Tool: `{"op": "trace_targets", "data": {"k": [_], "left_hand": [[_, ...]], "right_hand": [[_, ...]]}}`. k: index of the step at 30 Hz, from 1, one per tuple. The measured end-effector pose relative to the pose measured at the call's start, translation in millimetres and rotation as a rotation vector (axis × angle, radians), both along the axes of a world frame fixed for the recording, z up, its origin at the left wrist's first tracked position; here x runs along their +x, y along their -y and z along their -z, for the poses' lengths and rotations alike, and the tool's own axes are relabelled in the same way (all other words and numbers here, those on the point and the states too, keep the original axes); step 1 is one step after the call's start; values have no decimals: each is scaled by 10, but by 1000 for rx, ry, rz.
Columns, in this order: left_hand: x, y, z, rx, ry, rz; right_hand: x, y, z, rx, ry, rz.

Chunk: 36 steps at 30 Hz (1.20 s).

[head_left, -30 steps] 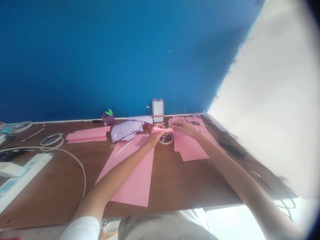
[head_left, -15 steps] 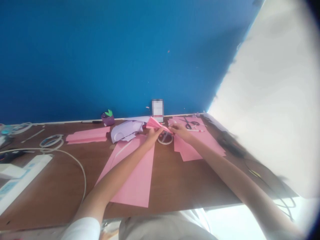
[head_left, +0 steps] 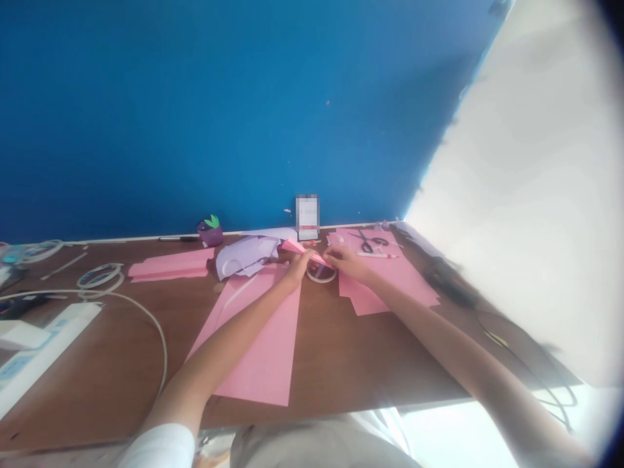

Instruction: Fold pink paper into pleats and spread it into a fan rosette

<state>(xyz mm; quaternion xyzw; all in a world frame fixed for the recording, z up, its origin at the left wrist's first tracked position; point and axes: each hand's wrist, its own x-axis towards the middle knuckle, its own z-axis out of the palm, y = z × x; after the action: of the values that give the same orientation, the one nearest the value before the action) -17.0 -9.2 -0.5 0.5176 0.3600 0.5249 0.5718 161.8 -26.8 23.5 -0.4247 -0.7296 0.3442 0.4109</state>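
Between my hands is a pleated piece of pink paper (head_left: 294, 246), raised a little above the desk. My left hand (head_left: 298, 266) is closed around its middle. My right hand (head_left: 342, 258) pinches the end on the right, the fingertips partly hiding the paper. Just beneath, a roll of tape (head_left: 320, 274) lies on the desk. A large pink sheet (head_left: 263, 338) lies flat under my left forearm, and more pink sheets (head_left: 368, 296) lie under my right forearm.
Scissors (head_left: 370, 245) and a white pen (head_left: 377, 255) rest on the right-hand sheets. Crumpled lilac paper (head_left: 248, 253), folded pink paper (head_left: 171, 265) and a purple cup (head_left: 210, 232) stand to the left. A power strip (head_left: 49, 348) and white cable (head_left: 151, 312) occupy the far left.
The pleated paper has narrowed, its fanned left end now closed together. Both hands have shifted slightly left and stay on the paper.
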Motion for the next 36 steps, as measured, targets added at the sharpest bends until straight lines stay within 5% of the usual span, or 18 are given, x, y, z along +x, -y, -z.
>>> {"op": "trace_targets", "data": {"k": [7, 14, 17, 21, 26, 30, 36], "left_hand": [[-8, -24, 10, -10, 44, -10], [-2, 50, -74, 46, 38, 33], [-28, 35, -122, -130, 246, 33], [-110, -35, -152, -295, 519, 103], [-151, -61, -154, -355, 588, 92], [-150, -33, -163, -333, 581, 135], [-177, -18, -184, -352, 503, 206]], "right_hand": [[280, -149, -166, -71, -187, 297], [578, -264, -89, -7, -205, 542], [425, -167, -143, 70, -32, 371], [107, 78, -293, 79, 436, -274], [-62, 201, -289, 254, 640, -297], [60, 75, -232, 168, 445, -211], [164, -62, -239, -45, -338, -86]]}}
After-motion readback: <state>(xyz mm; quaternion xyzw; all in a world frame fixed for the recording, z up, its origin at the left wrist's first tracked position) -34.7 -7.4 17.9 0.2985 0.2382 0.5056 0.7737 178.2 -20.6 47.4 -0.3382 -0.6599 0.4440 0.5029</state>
